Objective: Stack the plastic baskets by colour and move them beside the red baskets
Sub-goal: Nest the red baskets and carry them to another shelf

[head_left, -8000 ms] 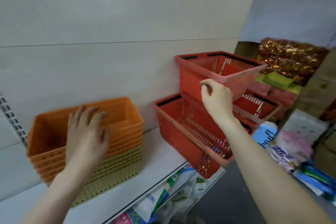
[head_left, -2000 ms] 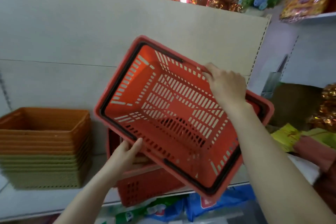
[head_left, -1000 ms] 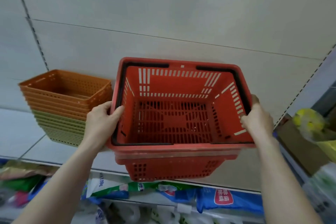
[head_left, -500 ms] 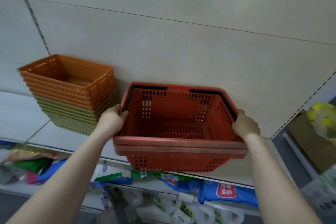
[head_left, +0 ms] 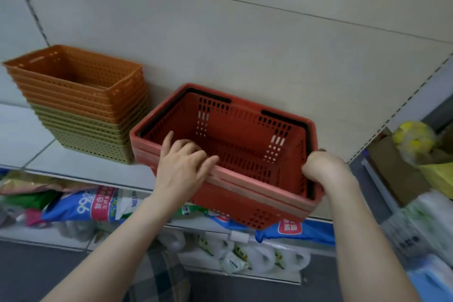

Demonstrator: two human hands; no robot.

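Shop shelf [head_left: 81, 169] holds nested red baskets [head_left: 245, 135] just beside orange-over-green stack [head_left: 81, 110]. Left hand [head_left: 182, 167] curls over front rim, right hand [head_left: 323, 167] grips right rim. Likely squaring up; next, release.

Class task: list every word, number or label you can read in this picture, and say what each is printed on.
"99": on the blue and white bag.
Its red panel: Chinese characters, blurred.
The red label on the blue pack: blurred.
Labels on the white bottles: too small.
The red baskets: no text.
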